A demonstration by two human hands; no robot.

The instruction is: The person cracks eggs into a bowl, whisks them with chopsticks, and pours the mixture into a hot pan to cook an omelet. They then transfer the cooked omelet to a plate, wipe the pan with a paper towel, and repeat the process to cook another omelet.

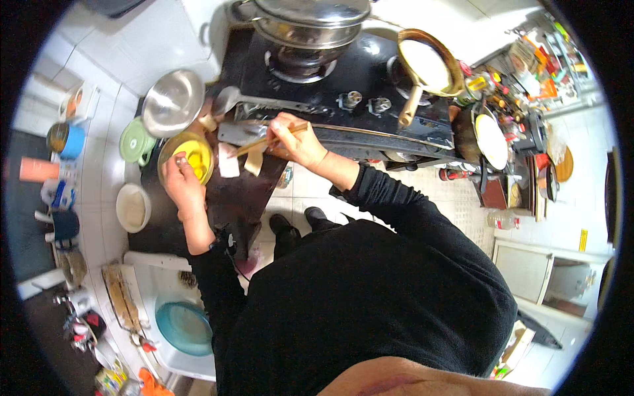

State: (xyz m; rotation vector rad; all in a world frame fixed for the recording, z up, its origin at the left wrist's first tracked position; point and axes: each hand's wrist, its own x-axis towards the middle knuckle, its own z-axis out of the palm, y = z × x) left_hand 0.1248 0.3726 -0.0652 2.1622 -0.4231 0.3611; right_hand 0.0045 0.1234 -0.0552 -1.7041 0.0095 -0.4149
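My left hand (pixel 182 183) grips the near side of a bowl (pixel 164 156) on the dark counter, its fingers over the rim. Inside lies yellow egg (pixel 198 160), looking like yolks in liquid. In my right hand (pixel 295 141) is a pair of wooden chopsticks (pixel 259 146), pinched and slanting left toward the bowl. Their tips end to the right of the bowl, over pale pieces (pixel 228 160) on the counter that I cannot identify. A flat metal blade (pixel 239 134), perhaps a knife, lies just beyond the chopsticks.
A steel basin (pixel 174 103), a green lidded pot (pixel 137 141) and a white bowl (pixel 133 208) surround the egg bowl. A spatula (pixel 264 101) lies along the stove (pixel 370 72), which carries a large steamer (pixel 310 26) and a frying pan (pixel 456 66). The sink (pixel 142 270) is at lower left.
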